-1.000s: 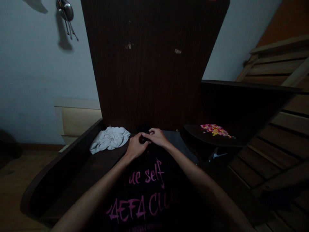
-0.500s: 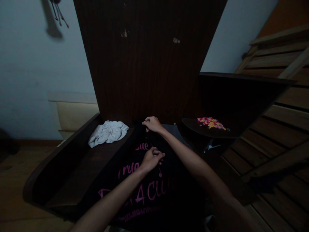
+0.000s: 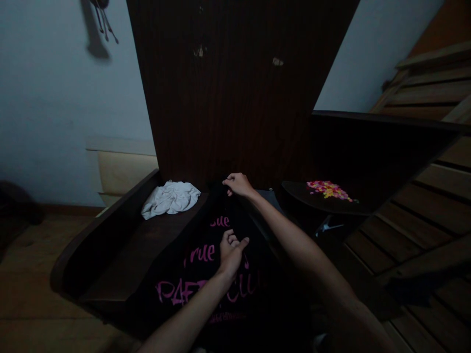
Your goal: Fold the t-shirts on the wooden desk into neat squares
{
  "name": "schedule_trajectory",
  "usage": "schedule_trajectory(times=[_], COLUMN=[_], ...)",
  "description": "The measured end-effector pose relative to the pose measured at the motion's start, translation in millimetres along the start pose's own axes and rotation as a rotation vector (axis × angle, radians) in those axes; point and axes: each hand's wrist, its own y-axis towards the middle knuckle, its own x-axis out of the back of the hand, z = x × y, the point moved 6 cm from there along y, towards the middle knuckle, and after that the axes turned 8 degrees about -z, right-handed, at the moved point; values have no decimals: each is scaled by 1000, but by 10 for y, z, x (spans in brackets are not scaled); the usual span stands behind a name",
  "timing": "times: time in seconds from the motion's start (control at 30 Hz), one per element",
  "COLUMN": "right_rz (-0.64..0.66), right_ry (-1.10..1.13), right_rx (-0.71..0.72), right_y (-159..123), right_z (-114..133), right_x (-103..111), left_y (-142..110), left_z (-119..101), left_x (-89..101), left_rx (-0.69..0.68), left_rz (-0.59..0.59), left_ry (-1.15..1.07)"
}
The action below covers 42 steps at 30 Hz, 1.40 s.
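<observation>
Black fabric (image 3: 204,270) slopes down before a dark wooden panel (image 3: 235,98). The right hand (image 3: 238,185) pinches the fabric's top edge between thumb and fingers; the left hand (image 3: 231,251), loosely curled, blocks some pink lettering (image 3: 172,292), its hold impossible to tell. Left of the fabric lies crumpled white cloth (image 3: 171,198); right of the fabric, colourful pieces (image 3: 329,190) on a shelf (image 3: 333,208).

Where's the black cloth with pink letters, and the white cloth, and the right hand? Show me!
Black cloth (image 3: 202,270): head view, on its printed side, between two rows of letters.
White cloth (image 3: 171,198): head view, middle of the crumpled heap.
Right hand (image 3: 240,185): head view, back of the hand.
</observation>
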Motion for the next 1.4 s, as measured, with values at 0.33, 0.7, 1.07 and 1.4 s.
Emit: schedule_trajectory(times=[0.33, 0.7, 1.07, 1.4], right_rz=[-71, -134, -79, -105], right_ry=[-25, -82, -282, -521], right_rx=[8, 162, 248, 501], right_y=[82, 89, 42, -47], right_z=[-103, -204, -138, 42], right_x=[100, 200, 192, 482], left_y=[-298, -427, -97, 200], left_z=[-429, -982, -1051, -1795], left_x=[311, 546, 876, 908], left_rx=[-614, -1006, -757, -559], left_rz=[-179, -264, -210, -7], left_ry=[453, 1000, 1070, 1262])
